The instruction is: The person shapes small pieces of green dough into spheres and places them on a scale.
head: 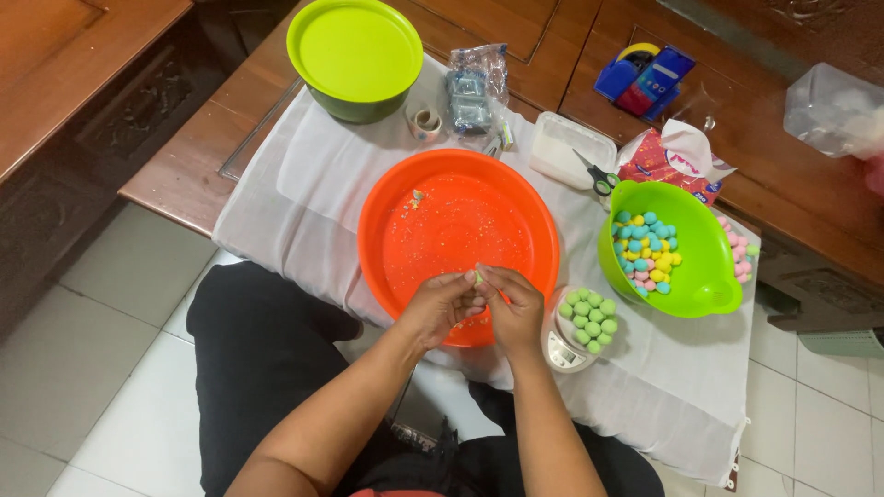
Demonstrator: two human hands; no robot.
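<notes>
We hold both hands together at the lower middle of the frame, over the near rim of the orange basin (458, 230). Our left hand (442, 306) and right hand (516, 308) meet at the fingertips, pinched on a small green bit (478, 276) between them; it is too small to tell more about it. The basin sits at the centre on a white cloth (304, 202), its inside dotted with pale crumbs.

Just right of our right hand, a small scale (562, 354) carries a dish of green balls (591, 320). Above that, right of centre, a green bowl (704, 267) tilts toward us and holds blue, yellow and pink balls (645, 250). A few pink balls (739, 253) show behind its right rim.

At the upper middle of the frame a lidded green tub (355, 55) stands at the far edge of the cloth. Beside it, to the right, lie a tape roll (425, 121) and a clear packet (474, 87). Further right is a white box (571, 147) with scissors (597, 175) lying on it, then a red tissue pack (668, 161). A blue item (645, 78) lies on the wooden table (184, 166) at the upper right, and a clear bag (833, 106) sits at the right edge.

Our legs in black show at the bottom, above pale floor tiles (101, 350)
</notes>
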